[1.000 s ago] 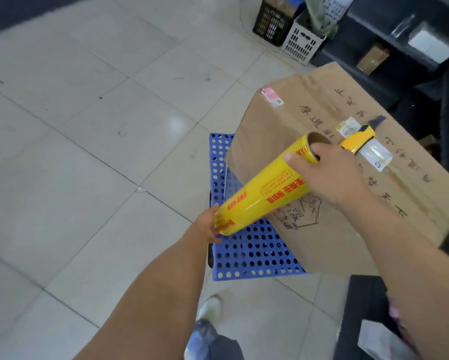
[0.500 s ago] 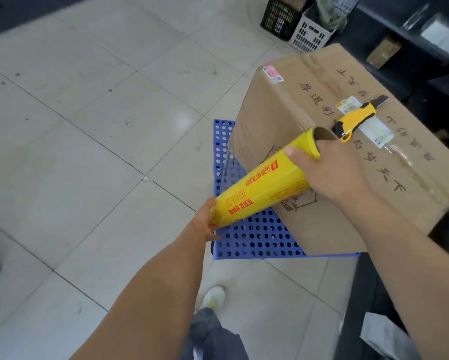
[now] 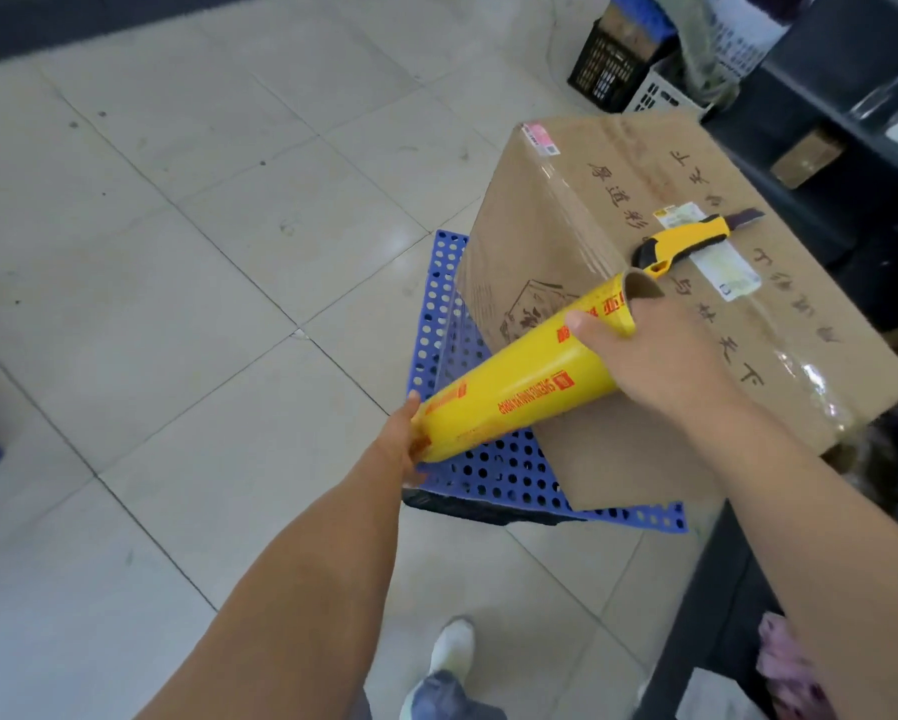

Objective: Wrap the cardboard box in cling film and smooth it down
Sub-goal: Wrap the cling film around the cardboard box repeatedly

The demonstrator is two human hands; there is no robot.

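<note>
Over tiled floor, left hand and right hand (arms outstretched) grip film roll.

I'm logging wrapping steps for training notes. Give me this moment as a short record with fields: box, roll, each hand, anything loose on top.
box: cardboard box on a blue perforated board
roll: yellow cling film roll, held slanted against the box's near side
left hand: left hand grips the roll's lower end
right hand: right hand grips the roll's upper end
loose item: utility knife lying on the box top
film: shiny wrinkles show at the box's near right corner
</note>
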